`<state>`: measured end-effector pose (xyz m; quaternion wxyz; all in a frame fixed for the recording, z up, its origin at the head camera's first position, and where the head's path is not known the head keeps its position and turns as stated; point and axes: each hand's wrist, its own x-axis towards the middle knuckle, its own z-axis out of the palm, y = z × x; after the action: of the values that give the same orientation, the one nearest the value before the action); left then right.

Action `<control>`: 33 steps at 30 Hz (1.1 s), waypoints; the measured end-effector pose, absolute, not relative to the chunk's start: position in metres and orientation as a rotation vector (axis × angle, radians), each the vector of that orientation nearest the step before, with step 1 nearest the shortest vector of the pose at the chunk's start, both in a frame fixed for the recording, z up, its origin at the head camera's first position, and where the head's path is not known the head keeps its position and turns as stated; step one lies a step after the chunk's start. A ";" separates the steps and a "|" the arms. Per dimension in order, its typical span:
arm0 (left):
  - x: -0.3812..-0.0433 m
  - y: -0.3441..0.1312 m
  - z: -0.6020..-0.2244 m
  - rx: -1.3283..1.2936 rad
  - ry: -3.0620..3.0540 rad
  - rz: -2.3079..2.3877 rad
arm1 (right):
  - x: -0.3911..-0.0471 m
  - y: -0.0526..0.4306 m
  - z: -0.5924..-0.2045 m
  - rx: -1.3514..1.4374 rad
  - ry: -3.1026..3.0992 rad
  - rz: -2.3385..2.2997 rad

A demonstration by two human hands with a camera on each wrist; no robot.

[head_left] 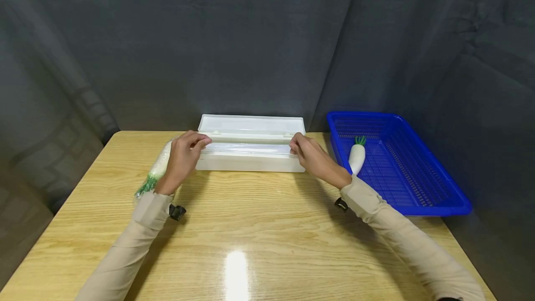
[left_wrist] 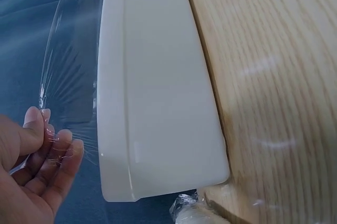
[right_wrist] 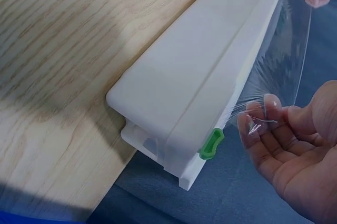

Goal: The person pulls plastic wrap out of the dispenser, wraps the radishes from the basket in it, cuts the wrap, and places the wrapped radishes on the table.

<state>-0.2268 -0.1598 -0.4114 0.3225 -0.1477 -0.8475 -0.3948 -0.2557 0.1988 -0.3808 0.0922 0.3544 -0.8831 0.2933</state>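
A long white cling film dispenser (head_left: 251, 163) lies at the table's far edge, its lid (head_left: 251, 123) tilted back. Between thumb and fingertips, my left hand (head_left: 182, 159) pinches one corner of the clear cling film (left_wrist: 68, 71). The opposite corner is pinched by my right hand (head_left: 316, 158), so the film (right_wrist: 281, 50) stretches taut between both hands, just above the box. Creases fan out from each grip. A green slider (right_wrist: 211, 144) shows at the dispenser's right end. Beside my left hand lies a film-wrapped white radish (head_left: 160, 165), partly hidden by that hand.
A blue plastic basket (head_left: 434, 210) stands on the right, with a bare white radish (head_left: 357, 158) with green stem stubs inside it. The wooden table (head_left: 251, 226) extends in front of the dispenser. Dark grey cloth (head_left: 251, 50) hangs right behind the table.
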 end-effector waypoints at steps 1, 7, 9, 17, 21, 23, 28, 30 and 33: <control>-0.226 -0.160 -0.411 -0.387 -2.222 -1.038 | -0.255 0.199 -0.381 1.055 -2.610 0.864; -0.223 -0.162 -0.409 -0.394 -2.198 -1.044 | -0.253 0.200 -0.381 1.093 -2.525 0.835; -0.222 -0.162 -0.408 -0.412 -2.191 -1.047 | -0.251 0.201 -0.382 1.094 -2.517 0.845; -0.217 -0.164 -0.407 -0.477 -2.192 -1.015 | -0.248 0.204 -0.379 1.073 -2.554 0.908; -0.215 -0.164 -0.406 -0.492 -2.187 -1.015 | -0.247 0.204 -0.377 1.065 -2.550 0.924; -0.214 -0.164 -0.405 -0.494 -2.184 -1.018 | -0.247 0.205 -0.377 1.071 -2.531 0.911; -0.212 -0.164 -0.404 -0.495 -2.149 -1.028 | -0.246 0.205 -0.377 1.083 -2.485 0.891; -0.211 -0.163 -0.403 -0.498 -2.130 -1.028 | -0.244 0.205 -0.377 1.079 -2.478 0.900; -0.208 -0.163 -0.402 -0.507 -2.113 -1.021 | -0.242 0.205 -0.375 1.071 -2.466 0.905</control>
<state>-0.2085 -0.1632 -0.4018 0.3621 -0.1969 -0.8204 -0.3963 -0.2422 0.2053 -0.3754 0.1519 0.3732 -0.8592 0.3154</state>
